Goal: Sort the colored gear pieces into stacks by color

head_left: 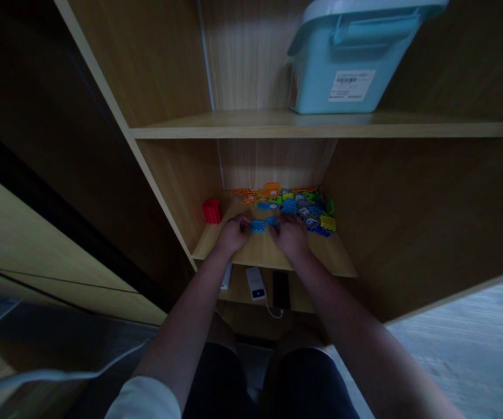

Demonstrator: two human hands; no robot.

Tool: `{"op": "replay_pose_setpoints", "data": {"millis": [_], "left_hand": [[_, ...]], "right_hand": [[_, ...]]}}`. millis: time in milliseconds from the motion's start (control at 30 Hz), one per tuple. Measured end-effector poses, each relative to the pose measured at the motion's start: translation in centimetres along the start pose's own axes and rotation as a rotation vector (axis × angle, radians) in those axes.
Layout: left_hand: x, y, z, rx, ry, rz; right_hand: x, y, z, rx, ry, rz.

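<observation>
My left hand [234,233] and my right hand [290,235] rest on a wooden shelf board [343,265] inside a cabinet, fingers curled. Between them they pinch blue toothed plastic pieces [259,226], one hand at each end. Right behind the hands lies a heap of coloured interlocking pieces [297,206] in orange, blue, green, yellow and white. A red stack of pieces [212,210] stands at the shelf's left back corner, apart from my left hand.
A light blue lidded storage bin [347,64] stands on the upper shelf [234,125]. Below the working shelf lie a white power bank [255,284] with a lit dot and cable, and a dark phone [280,289]. My knees are below, grey floor at right.
</observation>
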State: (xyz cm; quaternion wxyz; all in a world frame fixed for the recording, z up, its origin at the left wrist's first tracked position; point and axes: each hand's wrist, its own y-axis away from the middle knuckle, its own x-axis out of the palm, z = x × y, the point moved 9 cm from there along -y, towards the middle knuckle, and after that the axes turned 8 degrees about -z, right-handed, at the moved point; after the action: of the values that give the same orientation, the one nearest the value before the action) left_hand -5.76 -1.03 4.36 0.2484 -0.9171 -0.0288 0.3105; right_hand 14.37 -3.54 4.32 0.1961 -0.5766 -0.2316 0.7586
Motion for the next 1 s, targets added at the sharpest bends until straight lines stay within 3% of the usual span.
{"op": "replay_pose_setpoints", "data": {"millis": [267, 400, 567, 1000], "left_hand": [[-0.1, 0.0, 0.0, 0.008, 0.010, -0.008], [-0.7, 0.0, -0.7, 0.100, 0.062, -0.066], [-1.2, 0.6, -2.4, 0.232, 0.116, -0.050], [-1.7, 0.8, -2.5, 0.206, 0.038, -0.076]], "right_hand": [[-0.3, -0.3, -0.7, 0.024, -0.074, -0.085], [-1.4, -0.3, 0.5, -0.086, -0.288, -0.150], [-1.7, 0.2, 2.9, -0.279, -0.531, -0.036], [-1.7, 0.2, 3.0, -0.259, -0.575, -0.021]]}}
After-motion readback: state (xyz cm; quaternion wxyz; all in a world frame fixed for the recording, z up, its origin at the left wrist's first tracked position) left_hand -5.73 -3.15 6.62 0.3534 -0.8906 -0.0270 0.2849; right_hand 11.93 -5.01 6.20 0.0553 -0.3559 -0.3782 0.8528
